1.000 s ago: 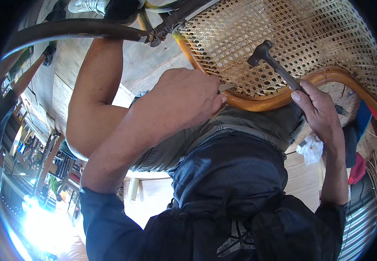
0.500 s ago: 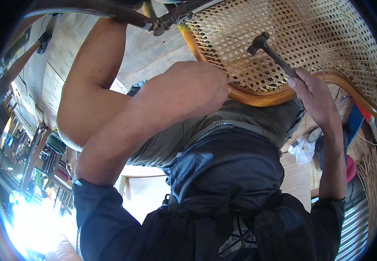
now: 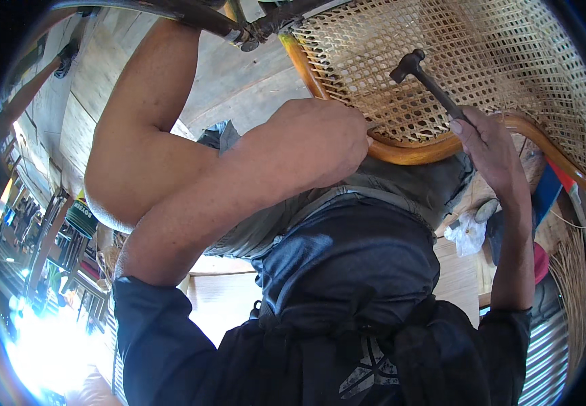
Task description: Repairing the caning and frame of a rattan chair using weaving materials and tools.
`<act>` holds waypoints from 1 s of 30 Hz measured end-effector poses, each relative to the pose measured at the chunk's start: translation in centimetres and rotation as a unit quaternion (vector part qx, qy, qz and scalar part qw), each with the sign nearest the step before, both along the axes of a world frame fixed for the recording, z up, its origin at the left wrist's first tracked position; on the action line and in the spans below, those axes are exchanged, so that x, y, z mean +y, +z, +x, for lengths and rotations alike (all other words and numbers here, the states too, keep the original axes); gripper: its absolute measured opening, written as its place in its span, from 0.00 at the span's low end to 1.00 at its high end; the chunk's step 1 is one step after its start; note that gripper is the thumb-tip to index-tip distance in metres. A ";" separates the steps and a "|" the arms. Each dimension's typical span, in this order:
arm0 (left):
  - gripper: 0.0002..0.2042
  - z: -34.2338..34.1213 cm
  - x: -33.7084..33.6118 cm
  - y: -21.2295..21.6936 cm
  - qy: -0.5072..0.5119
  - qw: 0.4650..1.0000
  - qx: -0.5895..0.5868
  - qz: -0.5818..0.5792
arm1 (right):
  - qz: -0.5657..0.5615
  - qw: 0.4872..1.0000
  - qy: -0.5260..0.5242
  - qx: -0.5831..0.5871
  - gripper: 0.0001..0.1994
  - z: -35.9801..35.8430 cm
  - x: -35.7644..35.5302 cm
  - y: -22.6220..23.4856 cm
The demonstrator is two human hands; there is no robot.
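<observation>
Plank floor [image 3: 239, 81] underneath, cluttered workshop off left. Right hand [image 3: 489, 152] clenched on hammer [image 3: 428, 78] over cane seat [image 3: 482, 61]; left hand [image 3: 326, 139] fisted against orange frame [image 3: 408, 152].

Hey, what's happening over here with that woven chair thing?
A person is working on a cane-woven panel set in a curved orange wooden frame. The right hand holds a small dark hammer by its handle, the head raised over the weave. The left hand is pressed against the edge of the frame where the weave meets it; what its fingers pinch is hidden. A dark metal bar runs across the top.
</observation>
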State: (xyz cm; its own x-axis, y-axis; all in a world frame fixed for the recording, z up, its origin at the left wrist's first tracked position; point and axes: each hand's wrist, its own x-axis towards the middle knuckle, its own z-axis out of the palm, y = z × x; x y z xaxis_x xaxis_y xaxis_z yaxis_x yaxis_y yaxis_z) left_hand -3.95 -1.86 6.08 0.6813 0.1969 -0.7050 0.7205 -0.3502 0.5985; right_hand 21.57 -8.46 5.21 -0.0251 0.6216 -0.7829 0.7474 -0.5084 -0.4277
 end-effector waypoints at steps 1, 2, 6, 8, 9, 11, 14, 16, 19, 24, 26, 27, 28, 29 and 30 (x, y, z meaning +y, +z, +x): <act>0.17 0.1 0.0 0.0 0.000 1.000 0.001 0.001 | 0.001 1.000 0.000 0.001 0.15 0.1 0.1 -0.1; 0.17 0.2 0.0 -0.1 -0.003 1.000 0.004 0.003 | -0.006 1.000 -0.006 0.007 0.15 0.2 0.0 -0.1; 0.17 0.6 0.5 0.3 -0.014 1.000 -0.001 0.019 | -0.023 0.999 -0.020 0.009 0.15 0.0 0.7 -0.1; 0.17 0.6 0.7 0.0 -0.025 1.000 0.008 0.004 | -0.010 1.000 -0.014 0.020 0.16 -0.1 0.6 0.0; 0.16 0.6 0.8 -0.1 -0.037 0.999 0.018 -0.012 | 0.001 0.999 -0.010 0.030 0.16 -0.1 0.6 0.1; 0.17 0.5 0.6 0.0 -0.024 1.000 0.019 -0.008 | -0.009 0.996 0.087 0.022 0.17 -0.2 0.8 0.6; 0.17 -0.2 0.0 -0.6 0.004 1.000 0.003 0.008 | -0.023 0.992 0.125 0.014 0.17 -0.4 0.9 0.4; 0.18 -0.2 0.0 -0.7 0.020 0.999 -0.015 0.023 | -0.024 0.997 0.067 0.013 0.17 -0.3 1.1 0.4; 0.18 0.3 0.6 -0.2 0.004 1.000 0.024 -0.007 | -0.003 0.998 0.042 0.047 0.15 -0.6 0.7 0.3; 0.17 0.4 0.4 -0.1 -0.010 1.000 0.011 0.014 | 0.023 0.998 0.048 0.020 0.14 -0.5 0.4 0.3; 0.17 0.4 0.4 -0.1 -0.010 1.000 0.004 0.013 | 0.000 0.998 0.063 0.018 0.13 -0.9 0.9 1.0; 0.18 0.3 0.5 -0.1 -0.011 1.000 -0.002 0.012 | -0.021 0.997 0.078 0.017 0.12 -1.1 1.0 1.3; 0.18 0.2 0.5 -0.1 -0.010 1.000 0.000 0.013 | -0.020 0.997 0.079 0.018 0.12 -1.2 0.9 1.3; 0.18 0.2 0.5 0.0 -0.006 1.000 0.007 0.011 | -0.016 0.993 0.120 0.012 0.12 -1.2 0.7 1.2; 0.18 0.1 0.5 0.0 0.000 1.000 0.015 0.009 | -0.013 0.987 0.162 0.006 0.11 -1.1 0.5 1.1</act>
State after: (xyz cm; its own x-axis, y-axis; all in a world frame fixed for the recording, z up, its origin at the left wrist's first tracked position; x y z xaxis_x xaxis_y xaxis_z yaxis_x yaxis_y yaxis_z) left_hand -3.82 -1.40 6.13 0.6600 0.2093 -0.7215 0.7380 -0.3605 0.5704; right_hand 20.45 -8.00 6.35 -0.2292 0.5593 -0.7967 0.8670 -0.2548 -0.4283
